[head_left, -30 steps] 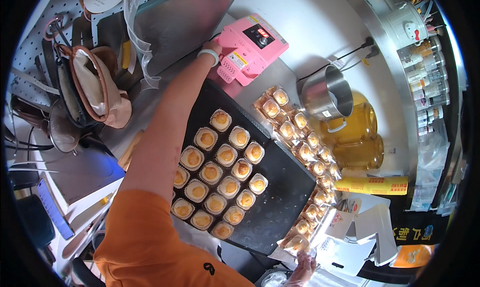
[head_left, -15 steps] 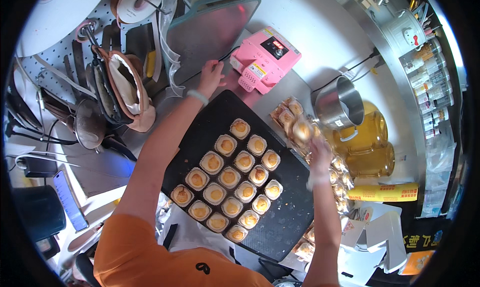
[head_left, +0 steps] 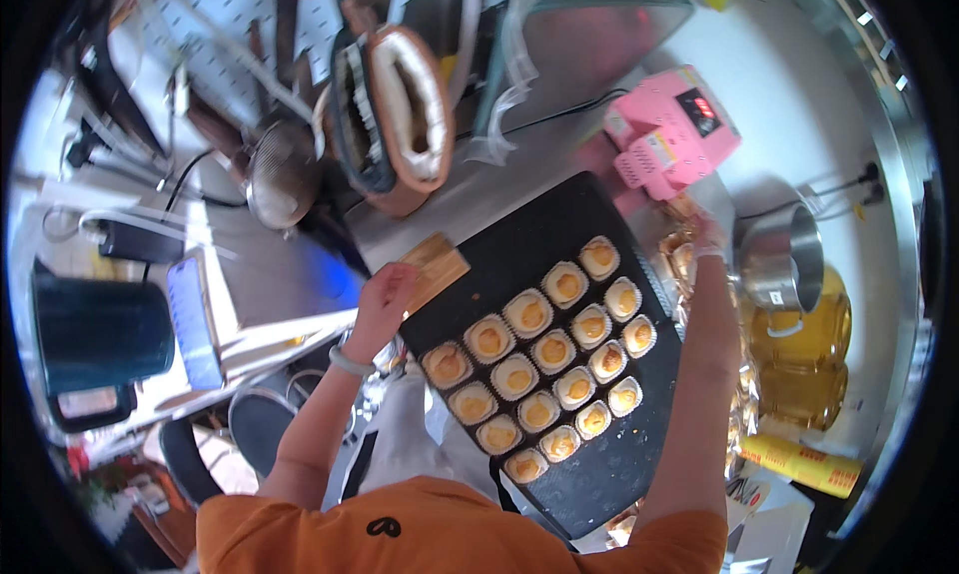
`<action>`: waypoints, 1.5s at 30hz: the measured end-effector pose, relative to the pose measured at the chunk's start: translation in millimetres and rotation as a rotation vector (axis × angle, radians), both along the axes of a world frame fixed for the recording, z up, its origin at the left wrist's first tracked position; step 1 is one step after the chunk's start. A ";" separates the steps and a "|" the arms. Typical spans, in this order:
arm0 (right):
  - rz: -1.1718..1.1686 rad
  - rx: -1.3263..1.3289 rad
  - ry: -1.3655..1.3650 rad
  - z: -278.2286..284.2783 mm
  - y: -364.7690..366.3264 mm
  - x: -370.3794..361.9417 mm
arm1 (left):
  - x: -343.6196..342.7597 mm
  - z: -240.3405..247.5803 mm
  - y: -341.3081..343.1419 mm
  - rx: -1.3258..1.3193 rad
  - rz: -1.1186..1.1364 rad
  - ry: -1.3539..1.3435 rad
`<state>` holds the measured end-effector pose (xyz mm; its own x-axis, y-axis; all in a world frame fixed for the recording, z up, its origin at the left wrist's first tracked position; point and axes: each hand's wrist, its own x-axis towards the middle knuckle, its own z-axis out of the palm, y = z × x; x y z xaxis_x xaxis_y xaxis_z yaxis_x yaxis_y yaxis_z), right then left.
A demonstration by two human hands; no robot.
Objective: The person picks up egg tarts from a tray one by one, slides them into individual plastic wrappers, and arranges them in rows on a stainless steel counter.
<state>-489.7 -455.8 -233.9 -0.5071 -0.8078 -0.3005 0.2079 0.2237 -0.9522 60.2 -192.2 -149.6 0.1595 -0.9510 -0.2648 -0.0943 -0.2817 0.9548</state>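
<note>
At the left corner of the black tray (head_left: pixel 519 224), the left hand (head_left: pixel 386 299) has half-curled fingers against the wooden block (head_left: pixel 440 269); whether they grip it, I can't tell. Near the pink machine (head_left: pixel 667 136), the right hand (head_left: pixel 708 234) is among the wrapped pastries (head_left: pixel 676 258), blurred, its hold unclear. Unwrapped pastries (head_left: pixel 553 351) sit in rows on the tray; a light touch and a raised right forearm (head_left: pixel 701 404) should keep them unsmudged.

Right hand (head_left: pixel 708 236) blurred, its hold unclear; orange shirt (head_left: pixel 455 529) cut off below
</note>
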 end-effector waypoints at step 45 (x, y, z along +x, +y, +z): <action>0.778 -0.023 -0.070 263.7 393.4 334.3 | -41.0 142.3 99.7 -0.433 -0.614 0.093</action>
<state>-155.4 -62.4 29.8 0.2269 -0.9299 -0.2894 0.0593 0.3098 -0.9489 19.2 -92.5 -7.3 -0.4374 -0.8838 0.1658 -0.0266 0.1971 0.9800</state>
